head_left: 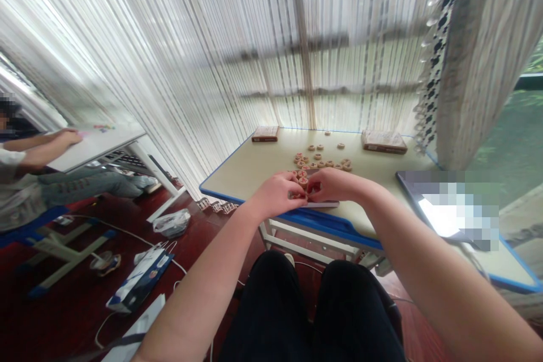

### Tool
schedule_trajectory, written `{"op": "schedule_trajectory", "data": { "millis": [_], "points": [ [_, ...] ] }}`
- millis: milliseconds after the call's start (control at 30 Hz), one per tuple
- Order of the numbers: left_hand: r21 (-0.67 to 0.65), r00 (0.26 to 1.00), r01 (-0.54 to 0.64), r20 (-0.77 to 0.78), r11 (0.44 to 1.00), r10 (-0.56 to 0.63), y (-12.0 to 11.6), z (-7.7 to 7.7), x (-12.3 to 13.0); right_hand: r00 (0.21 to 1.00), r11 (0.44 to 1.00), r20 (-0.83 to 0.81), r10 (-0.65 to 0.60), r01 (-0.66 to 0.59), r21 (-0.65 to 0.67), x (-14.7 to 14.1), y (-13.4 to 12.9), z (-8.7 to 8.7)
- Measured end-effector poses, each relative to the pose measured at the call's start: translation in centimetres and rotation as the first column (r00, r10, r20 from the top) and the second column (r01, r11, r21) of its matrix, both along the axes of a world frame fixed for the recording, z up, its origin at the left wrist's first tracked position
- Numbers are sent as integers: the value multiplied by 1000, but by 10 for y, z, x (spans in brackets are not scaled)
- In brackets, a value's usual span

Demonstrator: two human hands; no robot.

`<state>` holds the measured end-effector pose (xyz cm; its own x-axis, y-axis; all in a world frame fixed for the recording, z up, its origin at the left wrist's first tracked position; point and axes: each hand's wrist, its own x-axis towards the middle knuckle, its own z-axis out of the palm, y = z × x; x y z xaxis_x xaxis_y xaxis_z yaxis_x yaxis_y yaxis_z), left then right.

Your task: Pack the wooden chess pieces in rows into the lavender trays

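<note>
Round wooden pieces with red marks (302, 180) lie between my two hands near the table's front edge. My left hand (282, 193) curves around their left side, its fingers bent at the pieces. From the right, my right hand (324, 184) reaches in with fingers pressed together at the same spot. What either hand grips is too small and hidden to name. Under the hands is a flat grey tray or box (326, 204), partly covered. Just beyond them, several more round wooden pieces (318, 156) are scattered, some touching, near the table's middle.
Two flat boxes stand at the back of the table (229, 172), one left (265, 134) and one right (384, 141). A laptop or tablet with a bright screen (441, 212) is at the right. Curtains hang behind. Another person sits at a white table (95, 144) on the left.
</note>
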<state>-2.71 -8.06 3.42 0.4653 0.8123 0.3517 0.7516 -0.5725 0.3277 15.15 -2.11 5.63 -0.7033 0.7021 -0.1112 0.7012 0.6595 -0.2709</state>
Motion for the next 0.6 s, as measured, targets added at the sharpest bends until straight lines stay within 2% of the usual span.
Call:
{"op": "schedule_trajectory", "data": {
  "millis": [167,300,600],
  "points": [
    [56,998,-62,31,996,61,-3,-4,-2,1000,1000,-8,5,-5,6,0,1,-2],
    [16,991,-118,62,993,117,-3,-6,-6,1000,1000,-19,0,0,4,2,4,-4],
    [35,984,-124,132,992,118,-3,-6,-8,999,1000,-34,-5,6,26,6,9,-9]
  ]
}}
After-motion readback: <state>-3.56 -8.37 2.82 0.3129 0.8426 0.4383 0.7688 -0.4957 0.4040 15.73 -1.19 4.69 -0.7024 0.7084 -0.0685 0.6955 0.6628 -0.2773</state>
